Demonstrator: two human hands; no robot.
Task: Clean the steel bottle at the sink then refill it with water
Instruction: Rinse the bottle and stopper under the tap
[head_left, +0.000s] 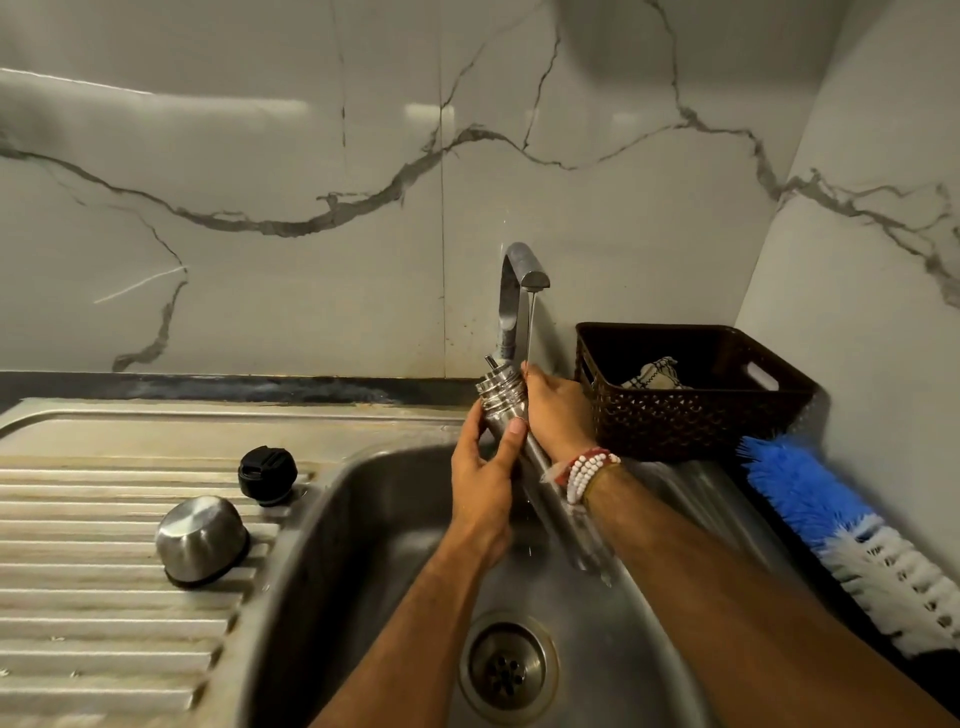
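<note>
Steel bottle (497, 397), uncapped, is held tilted over the sink (395, 519), its threaded mouth up near the tap (514, 280) and its base low over the basin. Both hands hold it: the left hand (480, 483) wraps the upper body with the thumb across, and the right hand (558, 410) grips by the neck. A thin water stream (530, 327) falls onto the right hand's fingertips, just beside the mouth. Likely risks: water keeps missing the opening and splashes outward, or the wet steel slips through the hands and knocks against the basin. A black stopper (267, 475) sits at the sink's edge and could be nudged in. A steel cap (202, 538) rests on the drainboard.
</note>
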